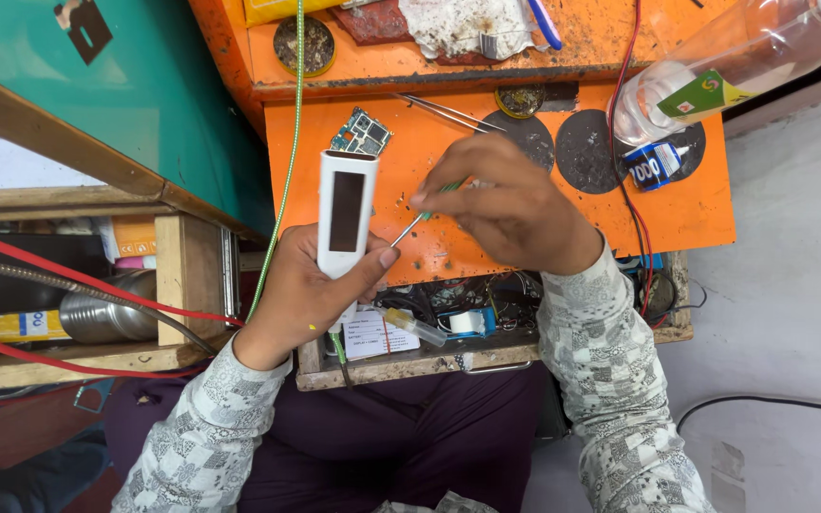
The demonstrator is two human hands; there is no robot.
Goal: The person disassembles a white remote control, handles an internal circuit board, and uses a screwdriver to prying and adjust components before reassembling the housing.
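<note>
Over the orange worktop [563, 214], the person's two hands are working close together at frame centre. Left hand [311, 294] is sitting at about 7 o'clock from centre, fingers wrapped shut around the lower half of a white slim device [345, 214] with a dark rectangular window on its face; thumb is pressing along the device's right edge. Device is standing roughly upright in the picture, top end pointing to 12 o'clock, its upper part lying over the worktop's left edge.

Right hand [510, 209] is sitting just right of centre, at about 2 o'clock from the left hand, fingers pinched closed on a thin screwdriver [410, 225] with a green grip. Metal shaft is running down toward 8 o'clock; tip is ending just beside the device's right edge, close to the left thumb. Contact between tip and device: cannot tell.

Around them:
- green circuit board [362, 133] lying at 12 o'clock from the device, just above its top end
- metal tweezers [448, 112] lying at 11 o'clock from the right hand, apart from it
- small blue-and-white tube [656, 166] at 3 o'clock of the right hand, on a dark round patch
- clear plastic bottle [724, 71] lying tilted at 1 o'clock, top right
- open drawer [429, 356] under the worktop at 6 o'clock, holding a paper slip, wires and small parts
- red wires [68, 275] crossing the wooden shelf at 9 o'clock

Both sleeves are showing a grey patterned fabric.
</note>
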